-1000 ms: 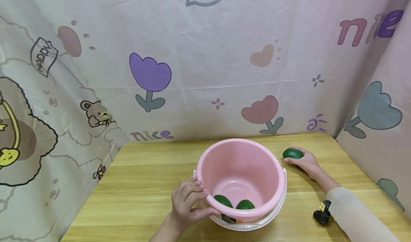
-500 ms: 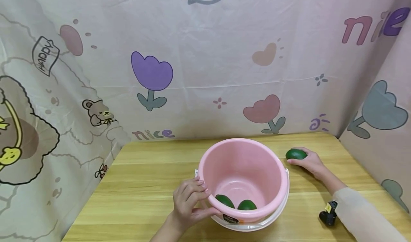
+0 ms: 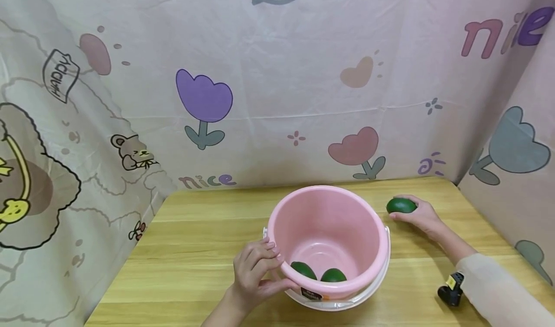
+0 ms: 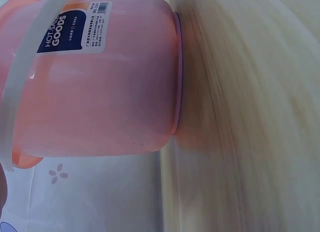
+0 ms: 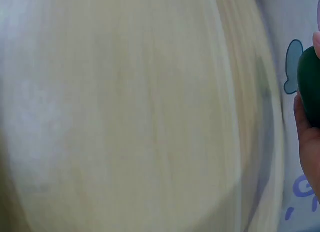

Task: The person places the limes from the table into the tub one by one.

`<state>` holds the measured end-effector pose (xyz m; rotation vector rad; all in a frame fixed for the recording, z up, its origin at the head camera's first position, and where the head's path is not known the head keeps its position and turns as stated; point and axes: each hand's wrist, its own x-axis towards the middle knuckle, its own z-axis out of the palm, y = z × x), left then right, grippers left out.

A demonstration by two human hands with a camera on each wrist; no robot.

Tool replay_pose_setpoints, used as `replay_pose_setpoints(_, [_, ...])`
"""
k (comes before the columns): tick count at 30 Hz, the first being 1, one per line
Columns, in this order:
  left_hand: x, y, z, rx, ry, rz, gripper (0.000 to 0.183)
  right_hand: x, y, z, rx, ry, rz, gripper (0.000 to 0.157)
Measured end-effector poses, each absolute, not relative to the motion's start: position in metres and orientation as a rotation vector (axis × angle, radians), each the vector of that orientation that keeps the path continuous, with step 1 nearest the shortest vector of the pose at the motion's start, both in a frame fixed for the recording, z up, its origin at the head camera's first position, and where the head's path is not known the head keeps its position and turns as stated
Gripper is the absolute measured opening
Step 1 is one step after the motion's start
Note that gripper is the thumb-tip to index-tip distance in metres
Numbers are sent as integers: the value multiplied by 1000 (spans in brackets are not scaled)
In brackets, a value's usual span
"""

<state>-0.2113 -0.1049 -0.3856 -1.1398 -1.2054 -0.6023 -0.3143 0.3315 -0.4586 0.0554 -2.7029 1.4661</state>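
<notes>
A pink bucket (image 3: 325,211) with a white handle (image 3: 338,306) stands on the wooden table, its opening tipped toward me in the head view. My left hand (image 3: 256,271) holds the near left of its rim, with the thumb along the outer front. Inside lie two smooth dark green oval fruits, the left one (image 3: 303,270) and the right one (image 3: 333,275), partly hidden by the near rim. To the right of the bucket, my right hand (image 3: 418,215) grips another green oval fruit (image 3: 401,205) between thumb and fingers. That fruit (image 5: 311,87) sits at the right wrist view's edge.
The wooden table (image 3: 195,250) reaches back to a printed cloth (image 3: 277,76), which also hangs at both sides. A black wrist camera (image 3: 451,291) is at my right cuff. The bucket's label (image 4: 75,29) shows in the left wrist view.
My right hand has shifted slightly to the right and up with the green fruit held in it. The left hand stays on the bucket's rim, and the head view has moved a little.
</notes>
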Motion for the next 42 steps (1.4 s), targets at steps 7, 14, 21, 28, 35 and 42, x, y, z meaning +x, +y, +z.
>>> replay_pose_setpoints(7, [-213, -105, -386, -1140, -1194, -606, 48, -311, 326, -449, 104, -2713, 1415, 71])
replay_pose_setpoints(14, [-212, -105, -383, -1151, -1196, -611, 50, -306, 324, -439, 117, -2710, 1373, 69])
replay_pose_setpoints(21, [-213, -105, -382, -1159, -1189, -607, 50, -304, 325, -434, 147, -2731, 1339, 68])
replay_pose_setpoints(28, [-213, -105, -384, -1149, -1194, -604, 50, -301, 324, -429, 181, -2753, 1321, 68])
replay_pose_setpoints(35, [-212, -105, -384, -1142, -1206, -610, 49, -297, 320, -423, 223, -2745, 1327, 67])
replay_pose_setpoints(42, [-212, -104, -384, -1142, -1200, -617, 50, -291, 316, -413, 254, -2732, 1357, 64])
